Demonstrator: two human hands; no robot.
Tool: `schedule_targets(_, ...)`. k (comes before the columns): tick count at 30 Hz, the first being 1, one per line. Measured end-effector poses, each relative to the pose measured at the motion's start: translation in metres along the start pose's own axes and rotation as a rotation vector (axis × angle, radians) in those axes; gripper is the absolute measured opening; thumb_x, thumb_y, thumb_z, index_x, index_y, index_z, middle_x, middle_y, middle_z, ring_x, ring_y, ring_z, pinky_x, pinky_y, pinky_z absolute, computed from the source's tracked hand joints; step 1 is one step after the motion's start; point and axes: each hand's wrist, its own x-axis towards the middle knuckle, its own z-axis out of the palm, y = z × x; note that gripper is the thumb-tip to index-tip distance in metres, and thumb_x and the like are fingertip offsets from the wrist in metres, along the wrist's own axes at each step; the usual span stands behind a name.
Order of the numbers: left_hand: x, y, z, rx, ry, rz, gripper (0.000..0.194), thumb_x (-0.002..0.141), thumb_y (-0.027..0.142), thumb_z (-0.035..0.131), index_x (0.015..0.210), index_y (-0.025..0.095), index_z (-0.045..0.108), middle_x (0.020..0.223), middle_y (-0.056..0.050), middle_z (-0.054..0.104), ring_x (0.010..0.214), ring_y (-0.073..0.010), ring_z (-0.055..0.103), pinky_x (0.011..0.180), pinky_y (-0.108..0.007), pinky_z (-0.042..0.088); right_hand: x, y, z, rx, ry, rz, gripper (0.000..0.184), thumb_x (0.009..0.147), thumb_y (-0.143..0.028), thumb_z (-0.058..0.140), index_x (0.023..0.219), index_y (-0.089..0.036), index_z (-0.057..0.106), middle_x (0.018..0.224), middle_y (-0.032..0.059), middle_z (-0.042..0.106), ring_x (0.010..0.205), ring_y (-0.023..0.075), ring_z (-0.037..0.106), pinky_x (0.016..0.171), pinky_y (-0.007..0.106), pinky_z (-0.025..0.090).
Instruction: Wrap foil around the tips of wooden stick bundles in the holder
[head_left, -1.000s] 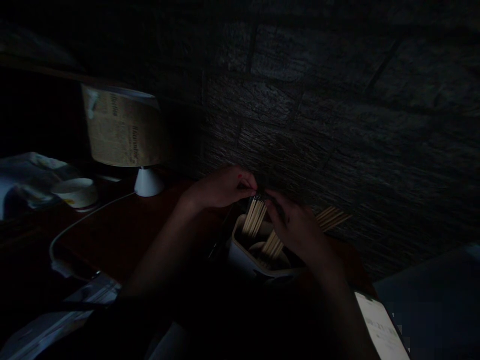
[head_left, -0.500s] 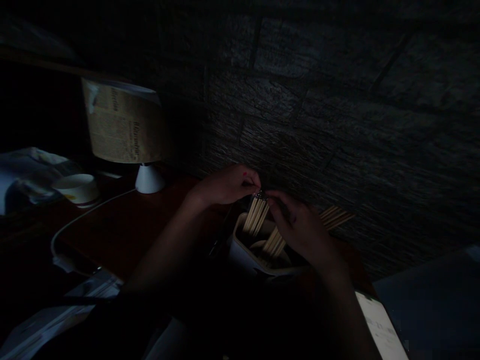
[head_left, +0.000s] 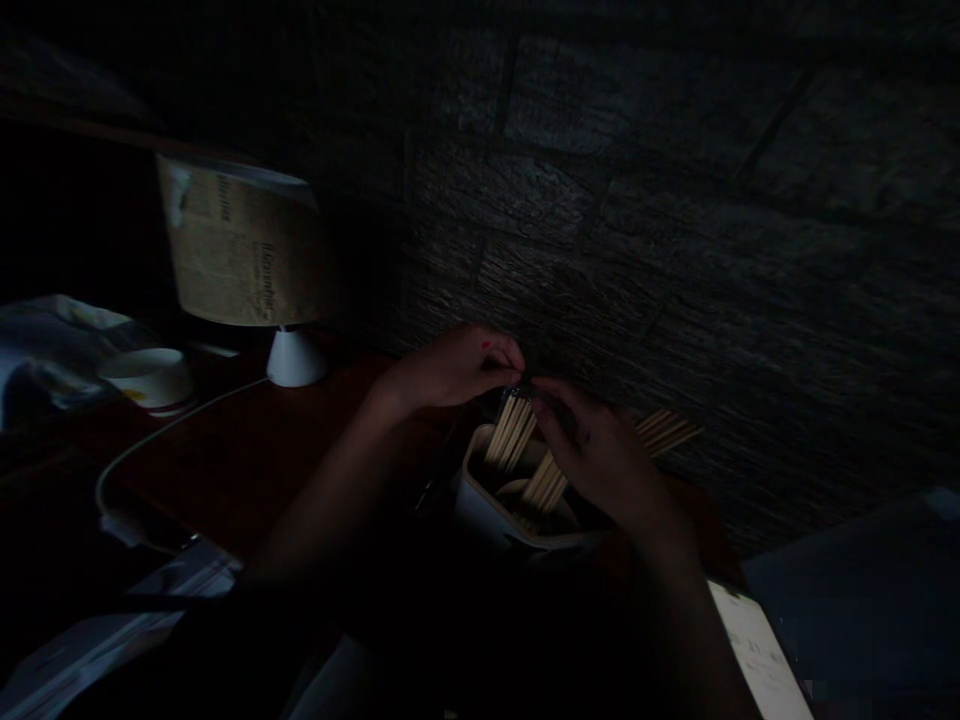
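A bundle of thin wooden chopsticks [head_left: 511,432] with dark, patterned top ends stands in a pale, rounded container [head_left: 487,515]. At the left side of those top ends my left hand [head_left: 469,365] is closed in a pinch. My right hand [head_left: 600,440] is closed too, its thumb and fingers pinching at the right side of the same ends. Dim light blurs what exactly lies between the fingertips. A second bundle of wooden sticks [head_left: 546,485] leans to the right in the container, passing behind my right hand, with its far ends showing beyond it.
On the dark wooden table [head_left: 225,450] stand a lamp with a newsprint shade [head_left: 240,245] and a paper cup [head_left: 150,380]. A white cable [head_left: 161,428] runs from the lamp. A lit phone [head_left: 757,645] lies at lower right. A rough block wall [head_left: 585,190] rises behind.
The view has shifted very slightly. Both hands stay at the tops of the chopsticks, with only small finger movements.
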Motion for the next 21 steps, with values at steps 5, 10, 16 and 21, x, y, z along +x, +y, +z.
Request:
schedule_targets(5, -0.002, 0.0, -0.003, -0.014, -0.017, -0.013, 0.015, 0.086, 0.016, 0.062, 0.097, 0.01, 0.07, 0.094, -0.008, 0.076, 0.088, -0.0173, 0.071, 0.08, -0.028, 0.053, 0.002, 0.002, 0.002, 0.016, 0.019, 0.008, 0.027, 0.095, -0.027, 0.05, 0.117, -0.019, 0.065, 0.114, 0.0089, 0.074, 0.108, 0.0268, 0.068, 0.094, 0.042, 0.051)
schedule_targets(10, -0.002, -0.003, -0.003, -0.102, -0.085, -0.026, 0.019, 0.086, 0.02, 0.065, 0.101, 0.008, 0.069, 0.096, -0.01, 0.076, 0.089, -0.018, 0.071, 0.08, -0.027, 0.054, 0.007, 0.001, 0.006, 0.029, 0.034, 0.049, 0.023, 0.094, -0.028, 0.054, 0.109, -0.018, 0.067, 0.101, 0.0076, 0.077, 0.095, 0.0259, 0.072, 0.086, 0.041, 0.054)
schedule_targets(16, -0.002, -0.003, -0.004, -0.134, -0.082, -0.012, 0.023, 0.08, 0.017, 0.072, 0.1, 0.008, 0.07, 0.098, -0.01, 0.075, 0.09, -0.0175, 0.07, 0.082, -0.028, 0.053, 0.009, 0.004, 0.009, 0.102, 0.046, 0.038, 0.021, 0.092, -0.025, 0.056, 0.111, -0.019, 0.065, 0.103, 0.0076, 0.077, 0.093, 0.0228, 0.073, 0.082, 0.038, 0.055)
schedule_targets(21, 0.001, -0.007, 0.0, -0.159, -0.063, -0.042, 0.021, 0.078, 0.015, 0.072, 0.099, 0.01, 0.069, 0.092, -0.008, 0.075, 0.085, -0.0168, 0.07, 0.078, -0.027, 0.054, 0.009, 0.01, 0.015, 0.21, 0.021, 0.079, 0.025, 0.091, -0.026, 0.058, 0.115, -0.022, 0.063, 0.102, 0.0056, 0.076, 0.094, 0.0227, 0.072, 0.087, 0.041, 0.055)
